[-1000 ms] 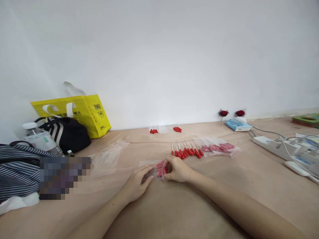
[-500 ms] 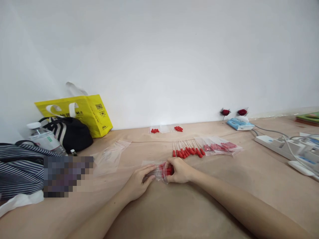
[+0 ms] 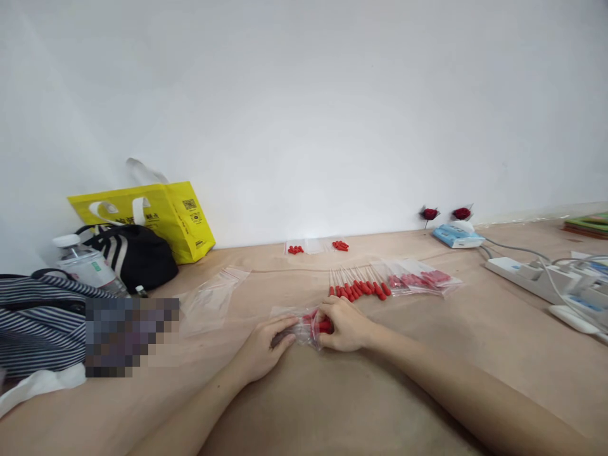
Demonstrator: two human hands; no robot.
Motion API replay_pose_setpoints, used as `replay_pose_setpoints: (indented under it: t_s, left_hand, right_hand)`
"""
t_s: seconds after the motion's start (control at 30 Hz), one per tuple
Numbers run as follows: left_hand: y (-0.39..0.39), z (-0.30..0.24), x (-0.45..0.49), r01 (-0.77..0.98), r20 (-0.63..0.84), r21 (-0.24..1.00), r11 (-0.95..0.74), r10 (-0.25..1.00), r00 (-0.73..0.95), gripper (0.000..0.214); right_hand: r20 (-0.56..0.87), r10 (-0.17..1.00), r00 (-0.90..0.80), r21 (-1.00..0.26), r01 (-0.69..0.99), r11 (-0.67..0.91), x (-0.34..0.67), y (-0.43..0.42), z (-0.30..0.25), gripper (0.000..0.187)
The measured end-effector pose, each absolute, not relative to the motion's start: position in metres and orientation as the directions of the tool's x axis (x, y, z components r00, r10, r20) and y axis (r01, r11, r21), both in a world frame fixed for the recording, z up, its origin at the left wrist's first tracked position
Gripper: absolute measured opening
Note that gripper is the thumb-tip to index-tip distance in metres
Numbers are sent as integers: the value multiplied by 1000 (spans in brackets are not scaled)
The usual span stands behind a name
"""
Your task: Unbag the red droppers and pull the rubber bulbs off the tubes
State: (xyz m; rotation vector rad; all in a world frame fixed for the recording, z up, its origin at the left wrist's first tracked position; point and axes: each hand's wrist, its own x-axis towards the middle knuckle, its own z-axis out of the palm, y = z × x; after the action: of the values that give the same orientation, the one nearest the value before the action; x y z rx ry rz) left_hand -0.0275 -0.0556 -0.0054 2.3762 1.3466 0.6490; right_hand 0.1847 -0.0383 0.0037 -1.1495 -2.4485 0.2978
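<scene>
On a brown tabletop [image 3: 304, 405], left hand [image 3: 268, 339] pinching clear bag [image 3: 303, 332], right hand [image 3: 348, 324] curled around red pieces [image 3: 325, 327]

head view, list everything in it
held bag: one, clear, front centre
loose sticks: many, red-ended, behind it
filled bags: count unclear, red, beside sticks
bundles: two, red, by wall
flat bags: count unclear, clear, centre left
carrier bag: one, yellow, back left
soft bag: one, black, before it
bottles: two, clear and dark, left
striped fabric: one, dark, far left
crumpled piece: one, white, lower left
roses: two, red, back right
tissue pack: one, blue, below roses
power strip: one, white, right
cables: several, grey, right
boards: count unclear, green, far right
wall: one, white, back
table: one, brown, below
left hand, right hand: two, bare, on held bag
</scene>
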Motion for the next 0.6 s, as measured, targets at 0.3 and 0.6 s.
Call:
replay_pose_setpoints:
  t_s: [0.3,0.6]
  left_hand:
    - [-56,-5,-27,714,214,505,-486,871,442,32]
    - [-51,-4,-34,745,220,509,-431,902,371,34]
  right_hand:
    - [197,804,-561,-484,658,577,185,-37,0,25]
    - [164,814,-557,-924,203,325,196,-21,-7,29]
